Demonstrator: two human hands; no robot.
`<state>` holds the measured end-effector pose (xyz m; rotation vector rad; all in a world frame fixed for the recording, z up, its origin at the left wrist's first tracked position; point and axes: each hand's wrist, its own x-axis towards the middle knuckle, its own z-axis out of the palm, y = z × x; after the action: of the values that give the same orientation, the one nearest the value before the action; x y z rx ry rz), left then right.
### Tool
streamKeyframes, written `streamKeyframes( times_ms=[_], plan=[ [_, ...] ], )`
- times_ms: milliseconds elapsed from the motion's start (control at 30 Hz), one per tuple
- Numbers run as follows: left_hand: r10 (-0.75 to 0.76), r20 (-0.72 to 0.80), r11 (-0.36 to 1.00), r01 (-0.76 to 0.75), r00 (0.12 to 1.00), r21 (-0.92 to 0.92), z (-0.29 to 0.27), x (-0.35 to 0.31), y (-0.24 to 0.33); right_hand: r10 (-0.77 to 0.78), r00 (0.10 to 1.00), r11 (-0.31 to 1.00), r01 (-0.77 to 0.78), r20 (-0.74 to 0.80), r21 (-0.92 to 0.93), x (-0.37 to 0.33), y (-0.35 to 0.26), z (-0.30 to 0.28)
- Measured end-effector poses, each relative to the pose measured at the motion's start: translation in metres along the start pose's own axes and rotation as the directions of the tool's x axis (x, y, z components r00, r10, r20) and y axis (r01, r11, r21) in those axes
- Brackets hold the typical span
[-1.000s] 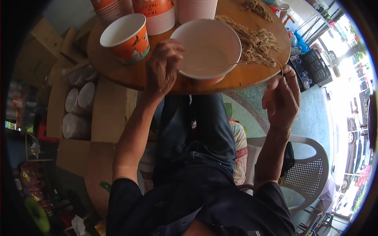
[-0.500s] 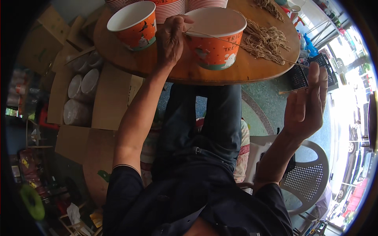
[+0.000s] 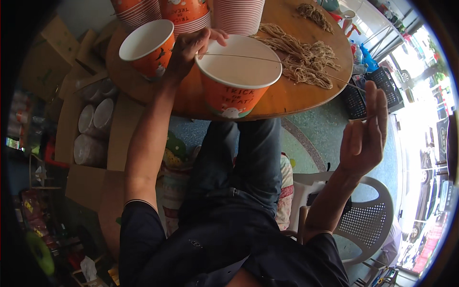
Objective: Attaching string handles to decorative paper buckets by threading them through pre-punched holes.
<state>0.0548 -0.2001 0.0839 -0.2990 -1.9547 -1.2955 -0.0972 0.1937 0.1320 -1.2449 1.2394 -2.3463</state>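
An orange paper bucket [image 3: 234, 98] with a white rim stands near the front edge of the round wooden table. My left hand [image 3: 189, 52] is at its left rim, fingers bent and closed on one end of a thin tan string [image 3: 241, 56]. From there the string crosses the bucket's opening and stretches rightward past the table edge. My right hand [image 3: 364, 136] is raised off the table's right side, its fingers pressed together around the string's other end. Behind the bucket lies a tangled bundle of tan strings [image 3: 311, 62].
Another orange bucket [image 3: 152, 57] stands to the left, with stacks of nested buckets [image 3: 239, 16] behind. A smaller string bundle [image 3: 315, 16] lies farther back. On the floor are an open cardboard box [image 3: 126, 124] of wrapped cups and a black crate [image 3: 385, 86]. A grey chair [image 3: 363, 222] is at right.
The string has risen from across the bucket's front side to over its opening. The bucket now appears lower and farther left, tilted more toward me; the whole view has also shifted.
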Motion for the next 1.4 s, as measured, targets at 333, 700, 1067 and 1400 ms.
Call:
streamKeyframes(
  times_ms=[333,700,1067,1400],
  plan=[
    [-0.245,0.059,0.925,0.252,0.968,-0.286,0.001,0.009,-0.004,0.241,0.969,0.957,-0.229,-0.047,0.181,-0.006,0.031,-0.011],
    [0.02,-0.29,0.87,0.126,0.957,0.477,0.005,0.036,0.002,0.304,0.952,0.899,-0.29,0.009,0.329,-0.014,0.02,0.021],
    [-0.488,0.147,0.814,0.509,0.861,-0.28,0.18,-0.045,0.142,0.397,0.9,0.592,-0.4,0.178,0.699,-0.031,0.01,0.052],
    [-0.689,0.349,0.605,0.769,0.635,-0.206,0.154,-0.026,0.124,0.52,0.835,0.704,-0.539,0.18,0.462,-0.014,0.043,0.048]
  ],
)
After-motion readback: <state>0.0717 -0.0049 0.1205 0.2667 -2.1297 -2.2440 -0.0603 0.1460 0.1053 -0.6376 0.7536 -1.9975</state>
